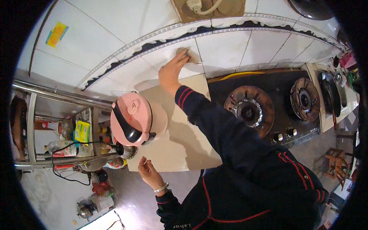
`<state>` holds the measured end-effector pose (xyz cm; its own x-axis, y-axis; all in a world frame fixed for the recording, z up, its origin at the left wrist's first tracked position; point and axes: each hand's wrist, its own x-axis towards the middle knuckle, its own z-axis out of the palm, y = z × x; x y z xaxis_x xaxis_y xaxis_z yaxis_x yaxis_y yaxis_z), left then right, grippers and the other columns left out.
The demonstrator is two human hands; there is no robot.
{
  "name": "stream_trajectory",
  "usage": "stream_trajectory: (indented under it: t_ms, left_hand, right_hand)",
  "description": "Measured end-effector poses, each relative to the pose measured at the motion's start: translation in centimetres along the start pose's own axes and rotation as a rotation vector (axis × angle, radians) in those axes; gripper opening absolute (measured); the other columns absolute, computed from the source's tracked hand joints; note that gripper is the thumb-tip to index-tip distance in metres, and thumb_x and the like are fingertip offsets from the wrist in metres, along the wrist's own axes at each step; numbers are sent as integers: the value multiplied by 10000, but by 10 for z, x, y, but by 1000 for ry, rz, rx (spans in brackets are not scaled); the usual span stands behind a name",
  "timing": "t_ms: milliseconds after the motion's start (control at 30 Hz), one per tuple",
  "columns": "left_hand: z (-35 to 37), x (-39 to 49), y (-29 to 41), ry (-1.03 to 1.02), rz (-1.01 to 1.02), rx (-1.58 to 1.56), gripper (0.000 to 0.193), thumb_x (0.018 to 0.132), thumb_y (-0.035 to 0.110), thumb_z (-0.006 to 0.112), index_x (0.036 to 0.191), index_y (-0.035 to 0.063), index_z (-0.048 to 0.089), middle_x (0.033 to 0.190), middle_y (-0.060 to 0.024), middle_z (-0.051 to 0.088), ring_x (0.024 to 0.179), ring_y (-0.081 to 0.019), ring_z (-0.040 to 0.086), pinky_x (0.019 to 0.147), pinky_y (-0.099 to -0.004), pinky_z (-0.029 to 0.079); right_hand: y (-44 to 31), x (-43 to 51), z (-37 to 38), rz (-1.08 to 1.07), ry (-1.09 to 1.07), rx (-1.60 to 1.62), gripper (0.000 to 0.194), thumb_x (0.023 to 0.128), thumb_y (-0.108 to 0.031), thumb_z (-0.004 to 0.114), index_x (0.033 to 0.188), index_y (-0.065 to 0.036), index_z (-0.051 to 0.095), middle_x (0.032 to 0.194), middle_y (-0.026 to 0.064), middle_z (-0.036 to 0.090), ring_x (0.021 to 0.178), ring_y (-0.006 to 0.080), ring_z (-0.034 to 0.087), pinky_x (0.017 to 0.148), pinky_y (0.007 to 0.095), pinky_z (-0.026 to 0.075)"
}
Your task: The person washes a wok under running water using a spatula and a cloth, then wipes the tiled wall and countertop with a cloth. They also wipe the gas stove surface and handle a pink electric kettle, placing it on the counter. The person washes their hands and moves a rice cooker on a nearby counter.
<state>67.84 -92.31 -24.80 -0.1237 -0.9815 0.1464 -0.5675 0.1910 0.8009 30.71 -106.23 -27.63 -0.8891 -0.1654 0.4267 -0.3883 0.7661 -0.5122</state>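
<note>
My right hand (172, 70) reaches up to the white wall tiles (224, 49) and presses a greyish cloth (193, 55) against them, below the black-and-white border strip. The cloth is partly hidden by my fingers. At the counter's front edge, my left hand (149, 172) hangs with loosely bent fingers and nothing in it; a bracelet circles its wrist. Between my two hands, further left, a pink rice cooker (135, 106) with a black handle (123, 123) stands on the beige countertop (184, 143), its lid closed.
Right of the countertop lies a black gas hob (283, 115) with two burners and a yellow hose (241, 74) behind it. A metal rack (31, 126) with bottles and packets stands left. A socket box with a plug (195, 5) is above; pans (329, 92) rest far right.
</note>
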Motion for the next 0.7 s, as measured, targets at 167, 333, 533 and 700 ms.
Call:
stream_trajectory:
  t_ms: [167,333,533,700]
  left_hand:
    - [-17,-10,-30,13,-92,111,260,911,100,580,1138,-27,584,1105,-115,625,917,-167,604,777,-306,505]
    - [-21,-25,-40,-15,-162,-36,247,923,91,564,1134,-37,581,1085,-123,623,949,-184,622,798,-300,515]
    - [-31,-24,-39,3,-114,-94,250,932,85,551,1149,-39,566,1057,-113,632,911,-192,639,817,-299,515]
    - [-23,-28,-51,-59,-164,-108,244,935,90,550,1145,-33,569,1063,-105,627,904,-190,639,823,-300,512]
  right_hand:
    - [119,34,39,-264,-816,-383,257,750,-220,668,917,-31,714,1040,178,657,1026,348,598,853,524,454]
    - [168,27,51,-381,-436,173,273,740,-289,651,870,-55,701,924,175,643,928,351,605,826,440,479]
    - [153,123,-123,-420,-327,425,361,663,-384,761,713,-42,654,672,142,640,688,298,642,636,397,505]
    - [180,173,-197,-319,-414,547,292,687,-213,854,787,-12,668,738,36,639,714,89,568,654,236,468]
